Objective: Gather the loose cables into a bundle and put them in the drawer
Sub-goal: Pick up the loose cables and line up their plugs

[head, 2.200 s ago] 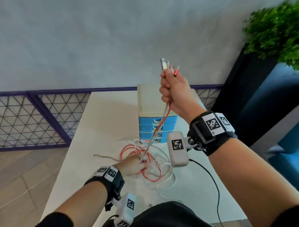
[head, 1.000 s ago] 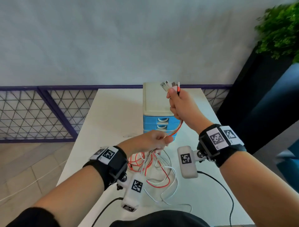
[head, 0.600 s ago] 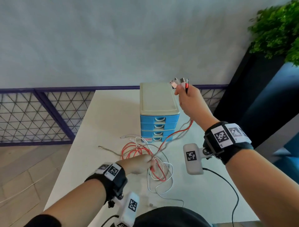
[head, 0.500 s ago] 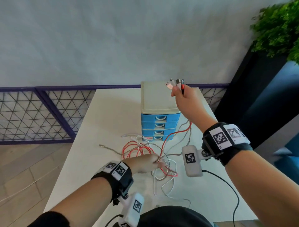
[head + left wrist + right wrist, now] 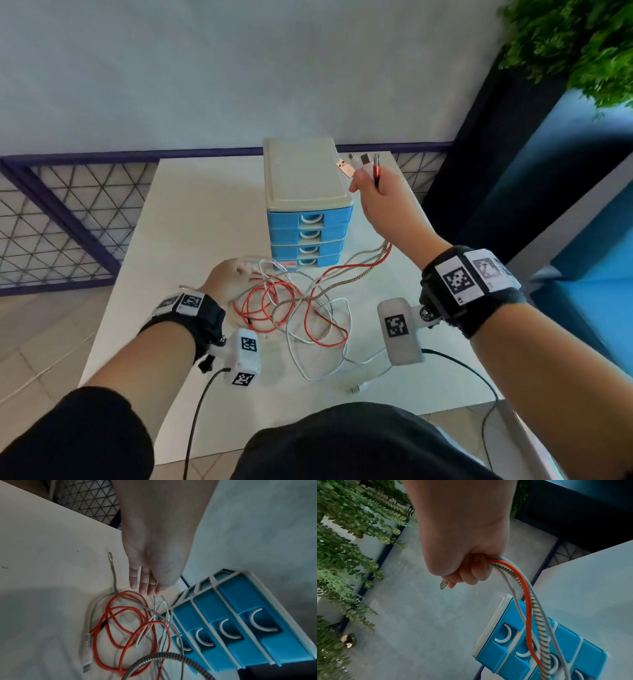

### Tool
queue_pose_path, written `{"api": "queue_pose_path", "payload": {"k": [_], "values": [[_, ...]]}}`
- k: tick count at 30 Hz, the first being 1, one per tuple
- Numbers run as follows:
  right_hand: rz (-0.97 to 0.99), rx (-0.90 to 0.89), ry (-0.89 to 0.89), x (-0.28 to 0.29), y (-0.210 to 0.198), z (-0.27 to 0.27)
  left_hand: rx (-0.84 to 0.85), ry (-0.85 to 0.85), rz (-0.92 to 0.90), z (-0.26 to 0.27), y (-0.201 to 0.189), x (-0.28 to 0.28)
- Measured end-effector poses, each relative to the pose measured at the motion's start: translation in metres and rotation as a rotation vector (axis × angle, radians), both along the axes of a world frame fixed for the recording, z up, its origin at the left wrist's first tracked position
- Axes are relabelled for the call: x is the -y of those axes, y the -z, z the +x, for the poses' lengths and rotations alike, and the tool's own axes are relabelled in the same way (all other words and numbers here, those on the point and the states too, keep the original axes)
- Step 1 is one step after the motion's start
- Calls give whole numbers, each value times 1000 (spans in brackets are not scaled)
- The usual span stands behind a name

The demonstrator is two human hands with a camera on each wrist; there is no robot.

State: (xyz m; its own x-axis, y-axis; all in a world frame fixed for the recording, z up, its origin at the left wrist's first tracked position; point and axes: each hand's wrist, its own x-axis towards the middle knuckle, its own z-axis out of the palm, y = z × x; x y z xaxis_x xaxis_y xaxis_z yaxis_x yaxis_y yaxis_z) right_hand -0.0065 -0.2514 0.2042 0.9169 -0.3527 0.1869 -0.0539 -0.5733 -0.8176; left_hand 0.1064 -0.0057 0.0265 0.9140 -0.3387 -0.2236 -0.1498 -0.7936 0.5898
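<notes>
A loose tangle of red, white and braided cables [image 5: 294, 308] lies on the white table [image 5: 191, 219] in front of a small drawer unit [image 5: 305, 178], whose blue drawers [image 5: 310, 236] are all closed. My right hand [image 5: 370, 185] is raised beside the unit. It grips the plug ends [image 5: 359, 164] of several cables, which hang down from the fist [image 5: 467, 574] as a red cable [image 5: 526, 597] with braided and white ones. My left hand [image 5: 239, 274] hovers at the tangle's far left with straight fingers [image 5: 147, 588], holding nothing firmly.
A green plant [image 5: 575, 44] and a dark blue panel stand at the right. A purple mesh fence [image 5: 68, 219] runs behind and left of the table. A loose white plug [image 5: 359, 389] lies near the front edge. Black cords trail from both wrist cameras.
My left hand let go of the cables in the middle of the tangle and moved left and away, towards the drawer unit's base. My right hand stays raised with the plug ends.
</notes>
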Motion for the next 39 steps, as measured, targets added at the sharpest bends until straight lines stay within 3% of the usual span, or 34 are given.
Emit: {"api": "queue_pose_path", "payload": {"k": [3, 6, 8, 10, 16, 20, 24, 27, 29, 31, 33, 36, 39], "values": [[22, -4, 31, 4, 3, -4, -62, 98, 34, -14, 8, 15], [40, -16, 18, 4, 0, -6, 130, 52, -50, -22, 12, 25], [45, -28, 22, 4, 1, -8, 183, 25, -78, -25, 15, 35], [53, -41, 18, 6, 5, -11, 176, 100, -95, -32, 15, 48], [67, -72, -14, 5, 13, -12, 66, 82, -352, -38, -17, 73], [166, -133, -80, 3, 25, -11, 29, 165, -490, -33, -58, 77], [242, -238, -110, 0, 33, -5, 25, 220, -427, -29, -83, 70], [455, -241, -149, -5, 38, -2, 111, 297, -288, -33, -85, 60], [627, -171, -177, -11, 37, 2, 14, 375, -345, -45, -94, 61], [785, -73, -176, -17, 34, 8, -220, 451, -418, -63, -107, 72], [867, -17, -168, -22, 28, 14, -298, 556, -439, -79, -106, 85], [770, 2, -122, -19, 23, 24, -251, 495, -504, -86, -93, 88], [412, 36, -18, -1, 17, 30, -300, 465, -437, -76, -75, 64]]}}
